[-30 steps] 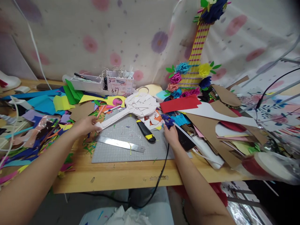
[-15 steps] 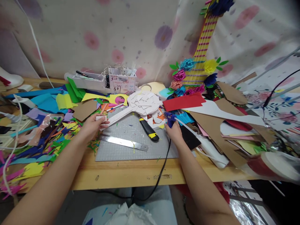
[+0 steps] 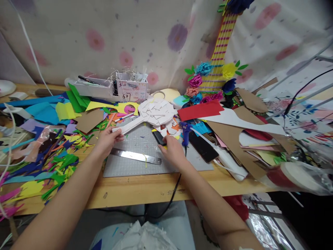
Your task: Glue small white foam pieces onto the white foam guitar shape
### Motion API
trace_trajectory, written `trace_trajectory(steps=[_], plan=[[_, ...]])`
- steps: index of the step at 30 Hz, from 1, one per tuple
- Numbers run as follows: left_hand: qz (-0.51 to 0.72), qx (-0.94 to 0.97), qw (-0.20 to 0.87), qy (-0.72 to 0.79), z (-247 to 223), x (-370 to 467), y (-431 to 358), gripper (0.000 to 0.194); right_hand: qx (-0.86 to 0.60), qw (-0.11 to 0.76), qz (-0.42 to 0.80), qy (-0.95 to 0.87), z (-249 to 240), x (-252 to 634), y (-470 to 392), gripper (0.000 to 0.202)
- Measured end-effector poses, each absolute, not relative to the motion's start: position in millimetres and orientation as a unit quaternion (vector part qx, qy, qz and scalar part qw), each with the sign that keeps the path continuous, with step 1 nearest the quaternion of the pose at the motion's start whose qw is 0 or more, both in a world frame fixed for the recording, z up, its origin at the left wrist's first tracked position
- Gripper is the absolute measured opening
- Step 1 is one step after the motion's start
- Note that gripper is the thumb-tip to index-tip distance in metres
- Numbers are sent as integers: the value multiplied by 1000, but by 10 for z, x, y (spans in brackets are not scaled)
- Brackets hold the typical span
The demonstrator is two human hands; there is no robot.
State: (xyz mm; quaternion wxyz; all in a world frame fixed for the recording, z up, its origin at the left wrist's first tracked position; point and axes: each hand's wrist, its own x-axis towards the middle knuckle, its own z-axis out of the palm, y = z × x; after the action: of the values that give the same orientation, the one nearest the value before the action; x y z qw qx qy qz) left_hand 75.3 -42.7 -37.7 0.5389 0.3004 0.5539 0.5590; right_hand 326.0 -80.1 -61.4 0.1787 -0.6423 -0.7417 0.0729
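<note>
A white paddle shape (image 3: 157,111), its round head covered in overlapping paper pieces, lies over the back of the grey cutting mat (image 3: 135,169). My left hand (image 3: 108,139) grips the end of its handle. Over the black and yellow utility knife (image 3: 158,136), my right hand (image 3: 171,150) has its fingers curled round the knife's lower part, which they partly hide. Right of that hand, a blue glue gun (image 3: 185,133) rests beside a black phone (image 3: 203,146). A metal ruler (image 3: 136,157) lies on the mat in front of both hands.
Colourful paper scraps (image 3: 65,163) cover the left side. White boxes (image 3: 132,86) stand behind the mat. Red paper (image 3: 200,111) and cardboard (image 3: 229,139) lie to the right, below a yellow flower-decorated guitar shape (image 3: 220,52). A black cord crosses the table's front edge.
My right hand has let go of the glue gun and moved left onto the utility knife. The small white piece at my left hand's fingertips no longer shows. The view has shifted slightly.
</note>
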Motion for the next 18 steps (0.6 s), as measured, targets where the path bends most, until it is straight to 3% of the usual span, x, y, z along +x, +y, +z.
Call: trace_trajectory(steps=[4,8,12,15,18], plan=[[562,274,564,539,-382,876,-474,6,-669,83,33,-738,-540,3064,-585,36],[570,252,599,503,-394,952,-510,6,-673,50,130,-726,-430,3127,-538,35],[578,211,650,446,-368,1023,-545,6,-610,119,264,-737,-289,3253,-641,31],[570,161,691,414,-331,1106,-576,6,-533,204,255,-781,-229,3235,-716,37],[568,118,712,395,-286,1201,-614,11,-501,210,206,-814,-226,3119,-728,31]])
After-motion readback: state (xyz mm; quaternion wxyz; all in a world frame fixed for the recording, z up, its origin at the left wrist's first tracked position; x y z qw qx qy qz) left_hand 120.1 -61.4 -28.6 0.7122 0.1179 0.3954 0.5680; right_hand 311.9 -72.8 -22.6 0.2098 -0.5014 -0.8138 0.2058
